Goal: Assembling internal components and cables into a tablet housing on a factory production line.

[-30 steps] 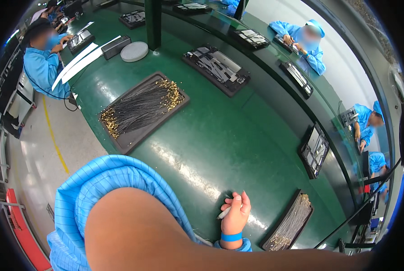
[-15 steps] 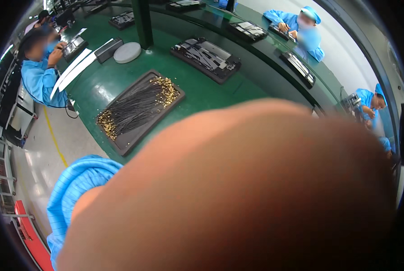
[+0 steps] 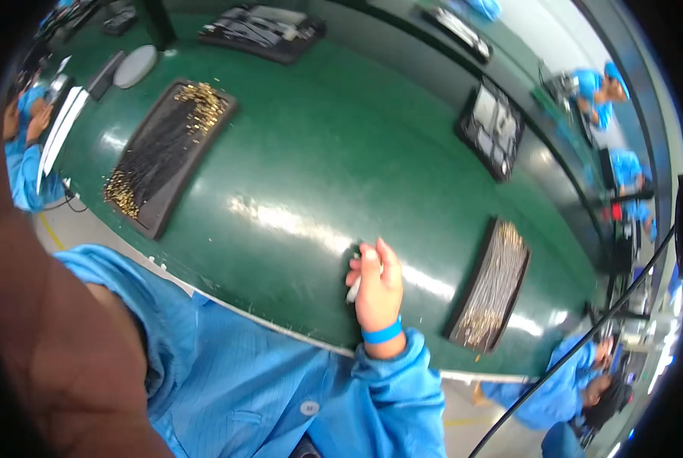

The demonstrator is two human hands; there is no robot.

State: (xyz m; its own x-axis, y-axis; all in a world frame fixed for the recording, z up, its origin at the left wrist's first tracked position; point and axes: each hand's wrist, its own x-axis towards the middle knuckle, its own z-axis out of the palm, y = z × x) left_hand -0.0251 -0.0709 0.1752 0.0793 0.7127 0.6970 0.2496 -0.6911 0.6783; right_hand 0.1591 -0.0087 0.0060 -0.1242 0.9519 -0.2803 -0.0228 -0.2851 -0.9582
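Observation:
My left hand [image 3: 55, 343] looms large, dark and blurred along the left side, close to the camera. Its fingers do not show, and a blue sleeve [image 3: 105, 263] sits around that arm. Over the near edge of the green table [image 3: 318, 153] my right hand [image 3: 378, 290] is raised palm inward, with a blue band [image 3: 382, 331] at the wrist. Its fingers are curled around a small white thing [image 3: 353, 291], mostly hidden. To its right lies a dark tray [image 3: 473, 282] of thin grey cables with gold ends; another dark tray [image 3: 157, 216] on the left holds black cables with gold-coloured ends.
Trays of dark and silvery parts stand at the far middle [image 3: 261, 34] and far right [image 3: 494, 130]. A round grey disc [image 3: 135, 67] lies at the far left by white sheets [image 3: 61, 130]. Co-workers in blue sit around the table. A black cord [image 3: 570, 355] crosses the lower right.
The view has swung to the right. My left hand, which covered most of the lower middle, now fills the left side. My right hand and the right cable tray have come into sight.

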